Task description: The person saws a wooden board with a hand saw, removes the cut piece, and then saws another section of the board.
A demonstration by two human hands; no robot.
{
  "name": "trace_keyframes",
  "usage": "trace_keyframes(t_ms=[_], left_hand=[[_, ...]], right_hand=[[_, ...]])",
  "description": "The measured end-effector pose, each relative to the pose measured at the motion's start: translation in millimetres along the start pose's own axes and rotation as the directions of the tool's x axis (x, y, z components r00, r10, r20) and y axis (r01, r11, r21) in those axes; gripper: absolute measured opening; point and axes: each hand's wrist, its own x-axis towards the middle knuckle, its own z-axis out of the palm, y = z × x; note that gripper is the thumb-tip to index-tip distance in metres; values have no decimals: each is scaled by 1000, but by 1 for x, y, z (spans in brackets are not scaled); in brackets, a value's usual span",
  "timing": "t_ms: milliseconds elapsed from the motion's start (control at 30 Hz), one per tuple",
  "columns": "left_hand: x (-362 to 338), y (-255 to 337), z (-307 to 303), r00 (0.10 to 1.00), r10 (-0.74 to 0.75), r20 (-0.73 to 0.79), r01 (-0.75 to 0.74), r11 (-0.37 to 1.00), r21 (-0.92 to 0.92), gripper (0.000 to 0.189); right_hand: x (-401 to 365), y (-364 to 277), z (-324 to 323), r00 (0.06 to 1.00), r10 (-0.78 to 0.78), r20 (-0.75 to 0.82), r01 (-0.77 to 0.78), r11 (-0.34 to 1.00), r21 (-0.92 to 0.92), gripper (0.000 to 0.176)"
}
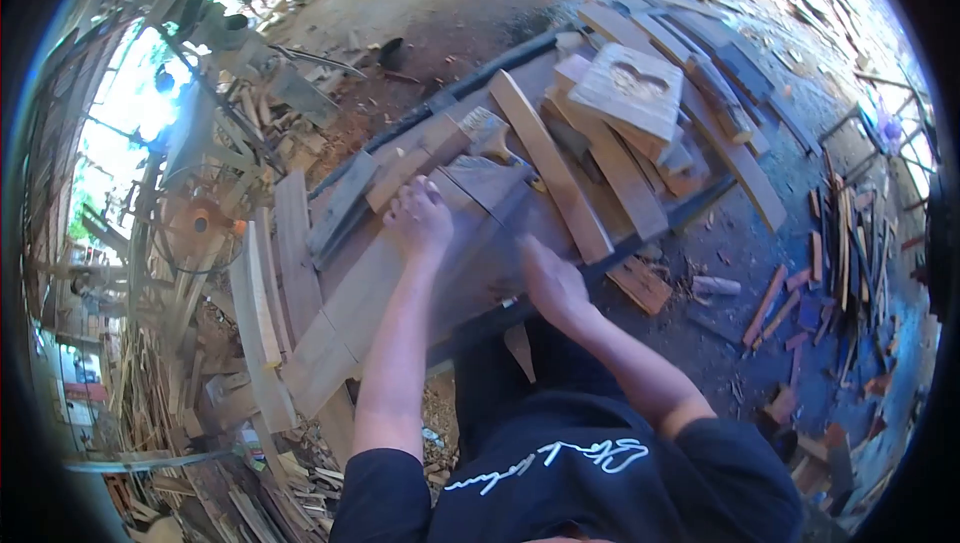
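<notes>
Beneath the left hand, whose fingers are bent and slightly spread, lies a long, wide wooden plank. To its right, the right hand is blurred; whether it pinches anything cannot be told. Just beyond the left fingers rests a wooden beam. Past the right hand are a narrow board and, farther, a hollowed wooden block.

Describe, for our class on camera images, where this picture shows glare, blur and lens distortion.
Head view: glare bleaches the bright opening at the far left; head view: the right hand looks smeared, probably by motion, its finger detail lost; head view: wide-lens distortion bows the scene, with black corners.
</notes>
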Motion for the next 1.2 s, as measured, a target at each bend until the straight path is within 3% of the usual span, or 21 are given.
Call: trace_keyframes(t_ms=[100,267,333,400,500,567,700,767,900,967,1000,1067,1200], left_hand=[[2,5,-4,999,-11,-45,12,1000,16,23],[-5,6,-7,997,-14,-71,14,1000,0,23],[-4,3,-8,999,13,-43,-15,999,-47,23],[-4,4,-9,998,12,-59,-14,1000,-28,25],[-4,6,-11,999,-6,-38,3,997,-81,25],[-3,7,-8,998,-10,-57,6,997,-74,24],[-6,6,-11,998,7,-55,-11,997,-75,23],[-7,6,-14,998,1,-58,-6,996,-88,23],[-5,8,-15,999,-20,-51,13,991,-132,24],[-4,8,-14,999,-33,-30,29,992,-122,24],[-4,9,-15,999,-31,-17,29,994,-105,24],[-2,8,-13,999,-27,-41,22,994,-105,24],[-7,4,-6,989,6,-145,-24,992,-126,20]], right_hand=[[-36,21,1,996,84,38,-83,996,-31,15],[24,-10,11,999,-27,-27,25,996,-81,14],[39,-17,13,998,40,50,-34,991,-132,14],[12,-7,4,999,-38,-12,37,996,-82,14],[-22,9,0,1000,-9,2,9,998,-66,14],[-25,7,-1,995,91,43,-87,992,-96,15],[28,-11,11,999,-39,-6,38,994,-104,13],[38,-16,14,997,45,56,-35,986,-164,14],[-16,7,1,1000,-23,16,25,994,-103,13],[-33,8,-2,998,56,16,-53,990,-134,13],[-28,6,0,998,61,26,-57,988,-142,13],[6,-4,10,990,-105,-97,96,991,-89,11],[33,-16,14,1000,-5,6,6,982,-186,12]])
